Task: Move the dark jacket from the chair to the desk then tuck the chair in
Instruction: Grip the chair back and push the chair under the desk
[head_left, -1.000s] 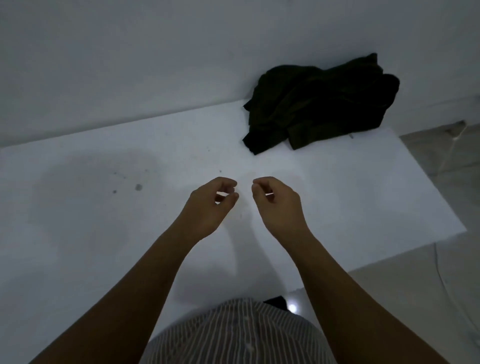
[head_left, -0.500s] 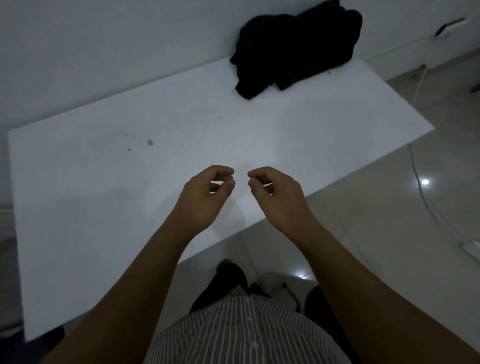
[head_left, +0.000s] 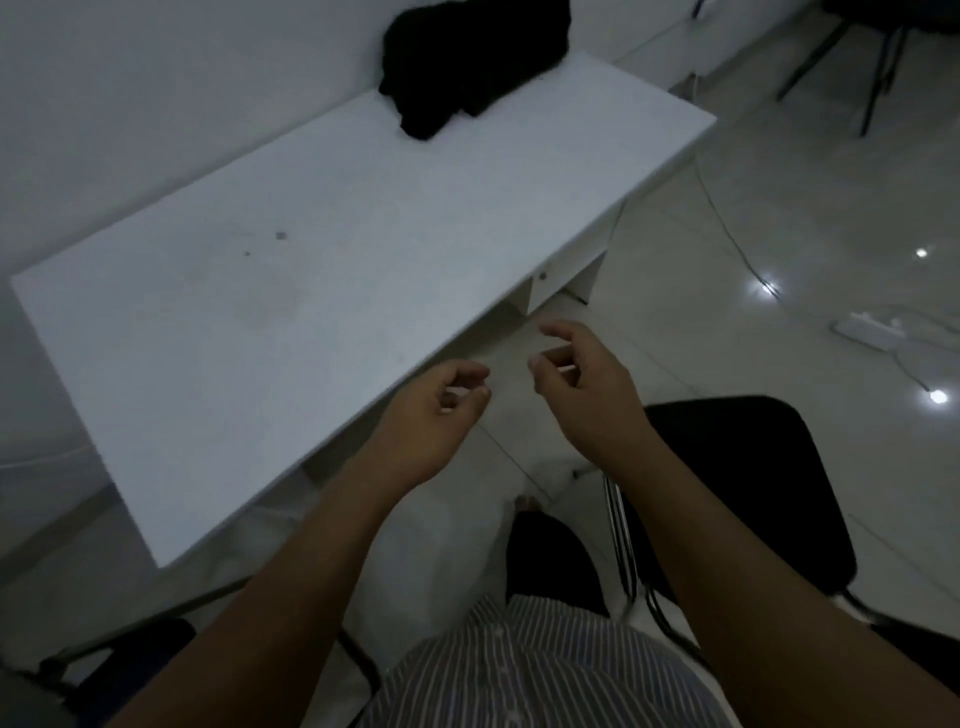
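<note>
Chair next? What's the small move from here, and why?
Probably lower the right hand to the chair and take a grip. The jacket already lies on the desk, both hands are empty, and the chair stands clear of the desk.

A white desk (head_left: 332, 291) runs diagonally from the lower left of the frame to the upper right, its far long edge against the wall; a crumpled dark jacket (head_left: 470, 62) lies on its far right end at the top of the frame; a few small dark specks (head_left: 281, 236) mark the bare top near the middle; a glossy tiled floor (head_left: 810, 218) fills the right side, carrying a black chair (head_left: 743, 467) at centre right and a white power strip (head_left: 872, 328) with cables at the right edge.
</note>
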